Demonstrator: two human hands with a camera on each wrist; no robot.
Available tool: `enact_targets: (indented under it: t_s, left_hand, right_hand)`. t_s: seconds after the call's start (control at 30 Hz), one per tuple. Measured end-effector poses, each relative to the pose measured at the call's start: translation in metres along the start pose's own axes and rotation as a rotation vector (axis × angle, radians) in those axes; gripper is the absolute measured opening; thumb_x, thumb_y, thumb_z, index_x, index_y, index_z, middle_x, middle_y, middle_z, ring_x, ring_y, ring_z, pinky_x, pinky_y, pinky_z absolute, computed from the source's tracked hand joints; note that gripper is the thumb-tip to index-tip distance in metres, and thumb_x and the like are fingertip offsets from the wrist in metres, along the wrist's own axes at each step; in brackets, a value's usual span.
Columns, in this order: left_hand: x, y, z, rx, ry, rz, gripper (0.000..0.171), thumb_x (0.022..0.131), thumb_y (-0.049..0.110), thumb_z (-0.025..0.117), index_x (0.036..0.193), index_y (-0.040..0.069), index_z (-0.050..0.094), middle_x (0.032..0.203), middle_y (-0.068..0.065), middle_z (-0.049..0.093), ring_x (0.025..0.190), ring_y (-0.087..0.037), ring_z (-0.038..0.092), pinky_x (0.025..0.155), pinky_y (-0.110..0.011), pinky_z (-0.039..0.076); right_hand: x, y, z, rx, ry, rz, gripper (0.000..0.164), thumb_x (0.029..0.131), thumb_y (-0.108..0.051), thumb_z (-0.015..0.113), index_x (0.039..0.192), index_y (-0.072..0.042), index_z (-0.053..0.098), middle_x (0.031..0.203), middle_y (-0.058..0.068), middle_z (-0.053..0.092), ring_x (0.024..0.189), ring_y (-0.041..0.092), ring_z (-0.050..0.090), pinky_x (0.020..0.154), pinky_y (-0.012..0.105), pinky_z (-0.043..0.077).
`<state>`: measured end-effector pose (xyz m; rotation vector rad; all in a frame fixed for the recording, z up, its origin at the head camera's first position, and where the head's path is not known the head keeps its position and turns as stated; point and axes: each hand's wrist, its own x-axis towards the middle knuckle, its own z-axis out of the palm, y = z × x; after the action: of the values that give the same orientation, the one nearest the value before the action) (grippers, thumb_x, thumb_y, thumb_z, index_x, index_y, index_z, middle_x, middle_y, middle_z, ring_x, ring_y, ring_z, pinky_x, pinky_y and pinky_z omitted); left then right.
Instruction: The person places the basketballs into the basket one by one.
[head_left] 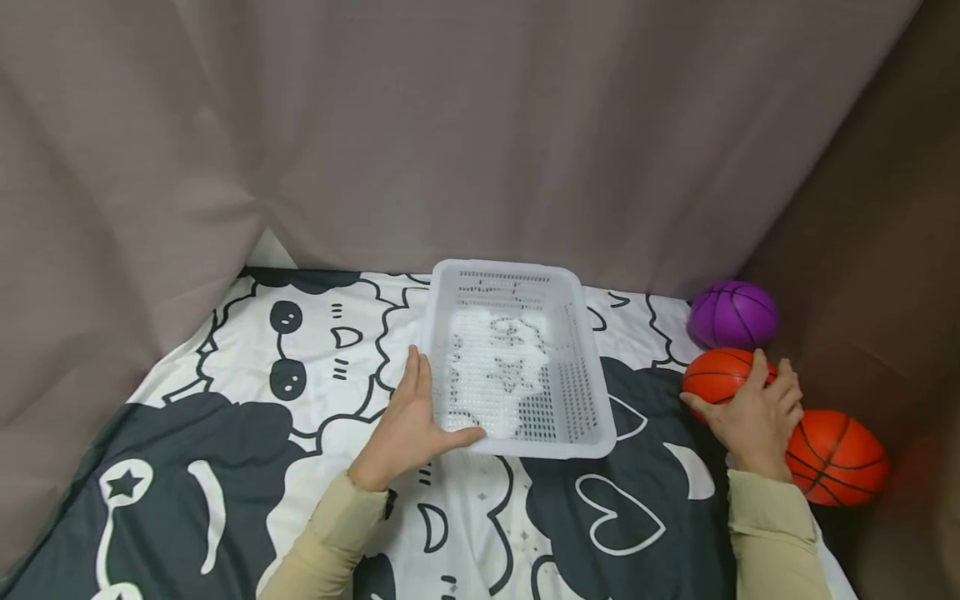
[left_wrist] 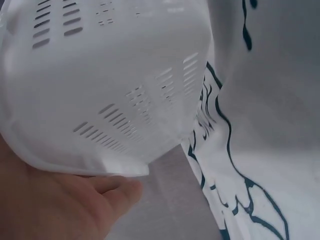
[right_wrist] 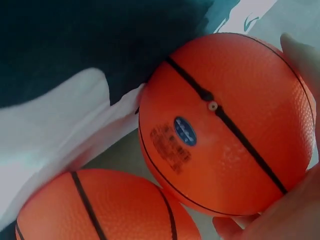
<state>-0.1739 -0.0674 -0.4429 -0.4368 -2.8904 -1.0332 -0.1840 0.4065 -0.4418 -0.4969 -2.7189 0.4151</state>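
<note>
A white perforated plastic basket (head_left: pixel 597 400) sits on the patterned cloth, with nothing inside it. My left hand (head_left: pixel 408 425) rests against its near left corner, fingers straight along the side and thumb stretched along the near rim. In the left wrist view, the basket's slotted wall (left_wrist: pixel 100 95) rises above the hand (left_wrist: pixel 60 205). My right hand (head_left: pixel 757 417) grips an orange basketball (head_left: pixel 712 371) from above, thumb on its left and fingers spread over its right. The right wrist view shows this ball (right_wrist: pixel 225 145) with its valve and blue label.
A second orange basketball (head_left: pixel 843 462) lies beside my right wrist, and a purple one (head_left: pixel 735 312) sits just behind the gripped ball. Black-and-white printed cloth (head_left: pixel 247 508) covers the surface. Grey-brown curtains (head_left: pixel 450 125) hang at the back and along the right.
</note>
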Motion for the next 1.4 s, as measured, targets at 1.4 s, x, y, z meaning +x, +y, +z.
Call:
enact_targets:
  t_s: [1.4]
  left_hand:
    - [0.001,-0.001,0.0,-0.007,-0.03,-0.007,0.141,0.062,0.086,0.062,0.152,-0.005,0.001,0.158,-0.021,-0.015,0.145,-0.034,0.005,0.115,-0.044,0.02]
  right_hand:
    - [-0.022,-0.095,-0.036,0.463,0.333,-0.258,0.103,0.061,-0.032,0.091,0.149,-0.027,0.038,0.149,0.006,0.032,0.134,0.022,0.022,0.1,0.061,0.03]
